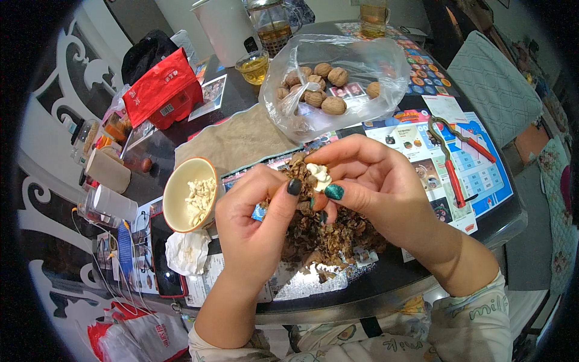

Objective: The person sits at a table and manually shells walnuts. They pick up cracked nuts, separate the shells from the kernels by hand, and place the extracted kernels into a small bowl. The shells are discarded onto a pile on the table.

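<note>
My right hand (380, 181) pinches a pale, peeled piece of walnut kernel (319, 176) between thumb and fingers. Close beside it, my left hand (253, 217) has its fingers curled and its thumb near the kernel; whether anything sits between those fingertips is hidden. Below both hands lies a heap of brown walnut skins and shell bits (334, 235). To the left, a cream bowl with an orange rim (175, 192) contains whitish kernel pieces (200, 201). A crumpled white tissue (187, 253) rests just in front of the bowl.
Whole walnuts (334, 105) fill part of an open clear plastic bag (380, 54) behind my hands. A red-handled nutcracker (454, 183) lies at right. Beyond the bowl is a beige cloth (235, 135). A phone (166, 255), a tea glass (253, 68) and a red pouch (160, 92) stand or lie leftward.
</note>
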